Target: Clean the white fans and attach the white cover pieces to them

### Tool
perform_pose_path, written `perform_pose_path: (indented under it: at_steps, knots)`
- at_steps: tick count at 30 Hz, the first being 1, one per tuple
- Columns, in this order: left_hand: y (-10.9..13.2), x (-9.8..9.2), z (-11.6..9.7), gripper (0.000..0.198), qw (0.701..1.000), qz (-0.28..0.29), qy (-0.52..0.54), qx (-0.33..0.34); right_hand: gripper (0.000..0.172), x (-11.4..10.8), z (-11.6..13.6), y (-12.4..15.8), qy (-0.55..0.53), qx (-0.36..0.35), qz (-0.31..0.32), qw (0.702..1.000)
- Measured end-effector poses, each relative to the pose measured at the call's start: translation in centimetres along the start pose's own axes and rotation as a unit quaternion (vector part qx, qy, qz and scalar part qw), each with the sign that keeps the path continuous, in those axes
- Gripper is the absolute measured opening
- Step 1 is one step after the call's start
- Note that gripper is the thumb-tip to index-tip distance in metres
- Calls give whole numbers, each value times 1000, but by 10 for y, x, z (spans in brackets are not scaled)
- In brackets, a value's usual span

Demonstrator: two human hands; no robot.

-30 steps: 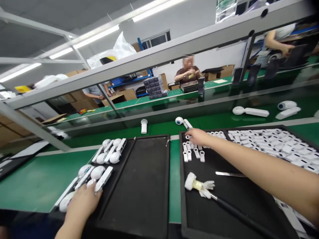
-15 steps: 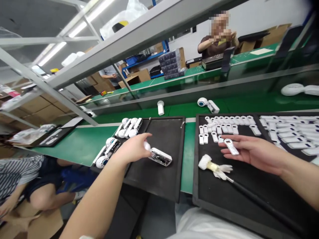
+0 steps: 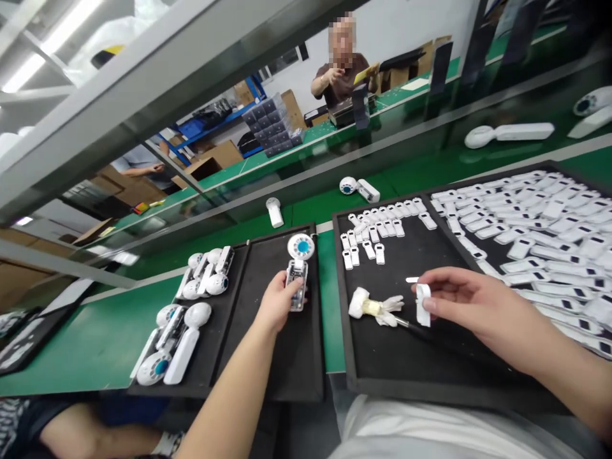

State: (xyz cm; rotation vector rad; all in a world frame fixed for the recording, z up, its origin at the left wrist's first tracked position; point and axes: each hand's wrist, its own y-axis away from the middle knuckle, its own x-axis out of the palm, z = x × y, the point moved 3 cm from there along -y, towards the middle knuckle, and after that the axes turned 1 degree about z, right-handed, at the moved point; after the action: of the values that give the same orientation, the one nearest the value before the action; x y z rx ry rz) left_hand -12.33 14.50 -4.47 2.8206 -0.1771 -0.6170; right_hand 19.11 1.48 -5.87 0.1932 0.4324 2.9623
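My left hand (image 3: 277, 306) is closed around the handle of a white handheld device (image 3: 301, 246) over the left black tray. The device's round head with its blue centre points away from me, and the opened handle shows circuitry inside. Over the right tray, my right hand (image 3: 471, 312) pinches a small white plastic cover (image 3: 423, 306) between thumb and fingers. A thin white sliver (image 3: 412, 280) sticks out beside those fingertips; whether it is a second piece I cannot tell. Below and left of it lies a screwdriver (image 3: 401, 322) with white wrapping (image 3: 380, 309) near its tip.
Several similar devices (image 3: 165, 347) lie at the left side of the left tray (image 3: 258, 268). Rows of small white covers (image 3: 380, 226) and many more (image 3: 540, 242) fill parts of the right tray (image 3: 382, 357). Loose devices (image 3: 358, 189) rest behind. A co-worker (image 3: 342, 70) sits across.
My left hand has turned the device so its head points away and its open side faces up. The cover in my right hand has been turned edge-on. The view has swung right.
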Motion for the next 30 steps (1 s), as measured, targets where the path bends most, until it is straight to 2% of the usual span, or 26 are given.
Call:
perform_pose_path:
  at_steps: [3,5,8,9,11,15,17,26,28,30]
  knots:
    - [22,19,-23,48,996,25,81,-1,49,18,6,2,-21,-1,8,1000]
    - [38,41,-36,53,983,83,161,0,47,34,15,3,-44,-10,12,999]
    - [56,77,-46,80,937,202,284,4,43,54,25,2,-85,-17,15,996]
    - [60,87,-47,88,927,230,297,7,43,59,27,0,-97,-13,17,995]
    - [67,102,-46,95,922,251,293,22,42,63,27,-3,-110,-6,19,994]
    - [74,114,-47,92,949,192,236,84,37,59,22,-9,-95,-14,-1,995]
    - [76,117,-48,94,961,173,198,88,35,56,19,-10,-81,-17,-4,997]
    - [77,126,-38,94,977,152,120,84,33,55,11,-10,-32,-10,-20,999]
    - [77,127,-37,92,977,151,125,82,32,55,13,-9,-2,-27,-23,999]
    - [77,126,-37,88,972,151,163,75,32,52,15,-7,40,-74,-9,996]
